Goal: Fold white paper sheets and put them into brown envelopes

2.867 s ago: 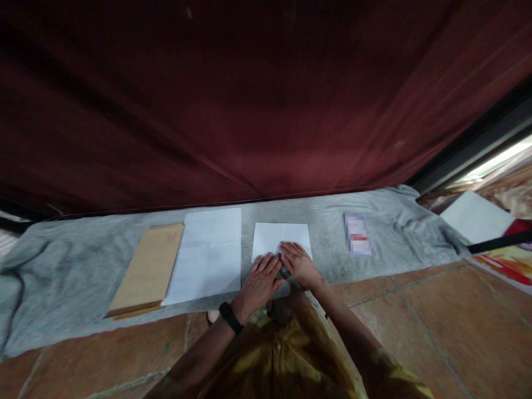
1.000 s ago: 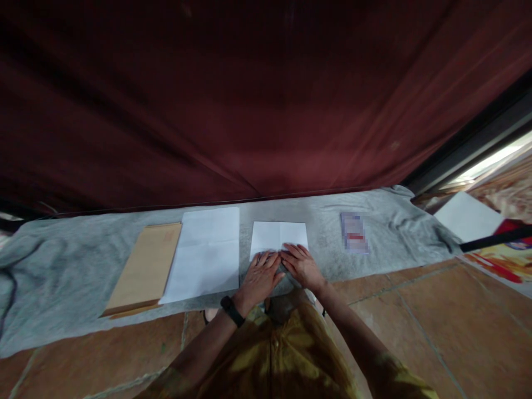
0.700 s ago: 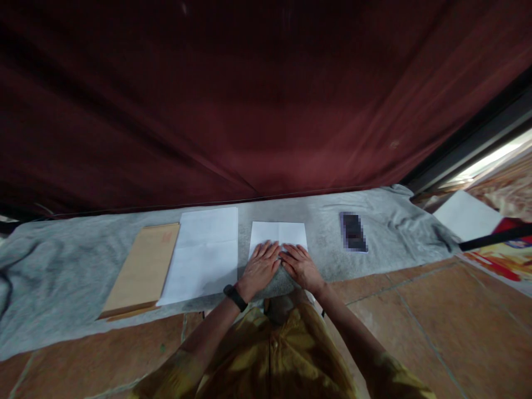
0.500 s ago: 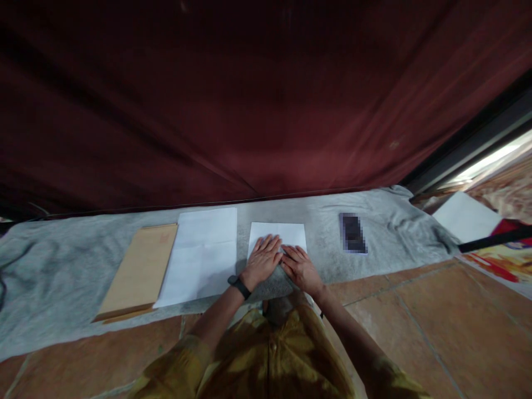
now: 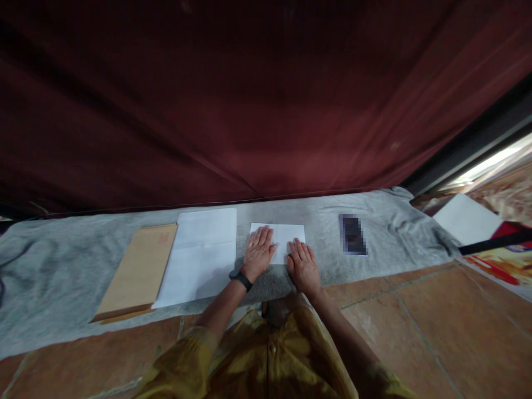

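Observation:
A small folded white paper (image 5: 283, 237) lies on a grey cloth (image 5: 62, 260) spread over the tiled floor. My left hand (image 5: 258, 253), with a black band at its wrist, lies flat on the paper's left part, fingers stretched out. My right hand (image 5: 303, 265) rests flat on the paper's near right corner, fingers apart. Neither hand holds anything. Part of the paper is hidden under my palms.
To the left lie a larger creased white sheet (image 5: 199, 256) and a brown envelope (image 5: 139, 270). A dark phone (image 5: 353, 235) lies to the right on the cloth. A dark red curtain (image 5: 249, 100) hangs behind. More paper (image 5: 467, 218) sits far right.
The paper looks shorter than before, folded toward the far side. My hands moved apart and farther forward, from side by side at its near edge to flat on top.

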Tool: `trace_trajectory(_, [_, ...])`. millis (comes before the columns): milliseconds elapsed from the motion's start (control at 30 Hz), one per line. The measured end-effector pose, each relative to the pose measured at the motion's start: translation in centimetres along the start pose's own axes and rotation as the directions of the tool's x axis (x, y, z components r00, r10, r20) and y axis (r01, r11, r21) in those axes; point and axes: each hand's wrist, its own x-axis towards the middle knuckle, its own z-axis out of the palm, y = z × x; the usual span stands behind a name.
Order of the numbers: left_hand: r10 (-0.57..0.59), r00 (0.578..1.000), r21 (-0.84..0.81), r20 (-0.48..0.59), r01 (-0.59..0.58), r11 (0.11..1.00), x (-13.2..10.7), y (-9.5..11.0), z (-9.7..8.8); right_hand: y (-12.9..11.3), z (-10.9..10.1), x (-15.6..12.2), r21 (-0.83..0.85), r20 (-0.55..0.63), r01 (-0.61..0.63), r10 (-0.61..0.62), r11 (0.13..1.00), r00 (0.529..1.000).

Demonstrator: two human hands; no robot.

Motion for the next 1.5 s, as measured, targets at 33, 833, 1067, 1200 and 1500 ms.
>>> trace_trajectory(33, [-0.013,1.0,0.008,-0.007,0.013,1.0,-0.2,-0.2,-0.1,0.1,0.2,-0.1,-0.008,-0.027,-0.021,0.021,1.0,0.999])
trace_trajectory(833, [-0.06,0.998,-0.027,-0.013,0.059,0.998,-6.2,0.7,-1.3,3.3,-1.4,2.5,0.472,0.135,-0.489,0.488,0.734,0.862])
trace_trajectory(1067, [-0.042,0.998,-0.033,-0.038,0.041,0.999,-6.7,0.8,-1.3,3.5,-1.3,2.6,0.566,0.15,-0.469,0.475,0.678,0.867])
trace_trajectory(1200, [-0.003,0.998,-0.026,-0.062,0.001,1.0,-7.0,1.6,-1.6,3.2,-1.5,1.7,0.561,0.054,-0.448,0.509,0.696,0.859])
trace_trajectory(1500, [0.119,0.993,-0.018,0.027,-0.118,0.993,-8.6,3.7,-1.5,-3.1,-0.4,-3.4,0.22,-0.02,0.119,-0.118,0.968,0.993])
